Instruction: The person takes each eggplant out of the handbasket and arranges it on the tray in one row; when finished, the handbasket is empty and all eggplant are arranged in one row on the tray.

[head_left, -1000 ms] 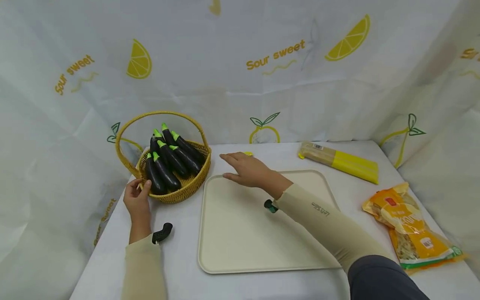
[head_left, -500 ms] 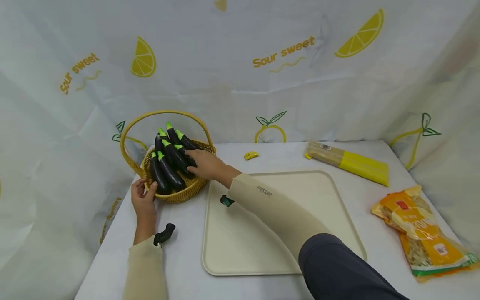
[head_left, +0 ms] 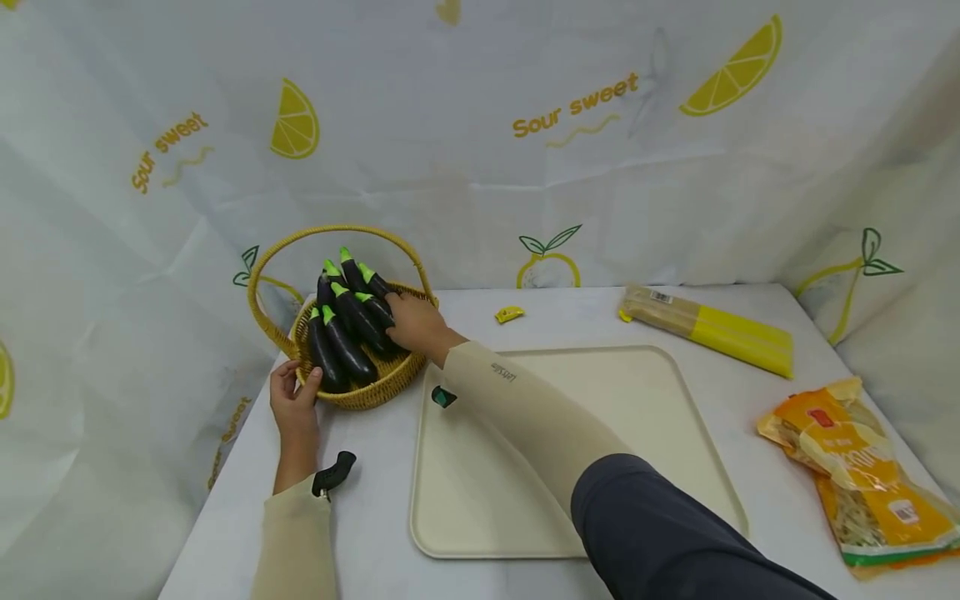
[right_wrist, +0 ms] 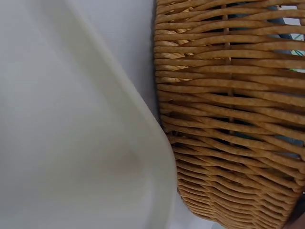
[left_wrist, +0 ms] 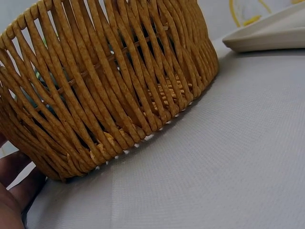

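Observation:
A woven basket (head_left: 367,397) with a tall arched handle stands at the back left of the table, holding several dark eggplants (head_left: 347,346) with green stem ends. My left hand (head_left: 296,407) grips the basket's near-left rim, thumb on the rim. In the left wrist view, its fingers (left_wrist: 21,179) lie against the lower wicker. From the right, my right hand (head_left: 417,323) reaches over the rim and grasps an eggplant (head_left: 377,310) on the right side of the pile; its fingertips are partly hidden. The right wrist view shows mainly the basket's wicker side (right_wrist: 228,109).
A cream tray (head_left: 480,546) lies right of the basket, beneath my right forearm. Behind it sits a small yellow wrapped piece (head_left: 509,314). A yellow-and-clear long packet (head_left: 705,327) and an orange food bag (head_left: 862,475) lie on the right. A printed curtain surrounds the table.
My right hand has moved left from above the tray into the basket and taken hold of an eggplant. The left hand stays at the basket rim. The head view has shifted slightly.

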A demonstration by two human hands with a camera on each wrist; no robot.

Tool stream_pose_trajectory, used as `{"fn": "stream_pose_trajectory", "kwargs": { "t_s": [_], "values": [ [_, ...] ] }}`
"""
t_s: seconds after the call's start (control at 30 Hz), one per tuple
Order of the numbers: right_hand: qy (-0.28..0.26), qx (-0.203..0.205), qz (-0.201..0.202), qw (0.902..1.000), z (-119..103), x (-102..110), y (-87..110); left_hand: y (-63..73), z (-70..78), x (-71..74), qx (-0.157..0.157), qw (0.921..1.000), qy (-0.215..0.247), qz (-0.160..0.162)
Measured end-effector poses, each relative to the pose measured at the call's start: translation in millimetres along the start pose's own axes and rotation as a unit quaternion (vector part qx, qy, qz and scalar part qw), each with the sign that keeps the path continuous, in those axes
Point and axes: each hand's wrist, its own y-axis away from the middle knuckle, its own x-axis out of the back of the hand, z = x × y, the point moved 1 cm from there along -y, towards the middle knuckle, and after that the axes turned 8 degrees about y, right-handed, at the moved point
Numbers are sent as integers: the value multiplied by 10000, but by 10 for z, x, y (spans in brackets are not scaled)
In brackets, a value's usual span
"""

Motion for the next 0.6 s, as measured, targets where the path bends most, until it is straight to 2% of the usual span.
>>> {"fn": "stream_pose_trajectory", "kwargs": {
  "t_s": [0.13, 0.3, 0.5, 0.6],
  "values": [
    [93, -55, -27, 9999, -3, -13, -6, 1, 1, -8, 17, 10000, -3, -22],
    [-219, -165, 186, 9995, 15, 57, 17, 31, 16, -21, 7, 10000, -25, 39],
    [-1098, 42, 406, 9931, -22, 338, 138, 33, 37, -19, 72, 9999, -42, 118],
    [-1160, 206, 415, 9922, -45, 474, 233, 12, 46, -26, 45, 10000, 37, 63]
  ]
}}
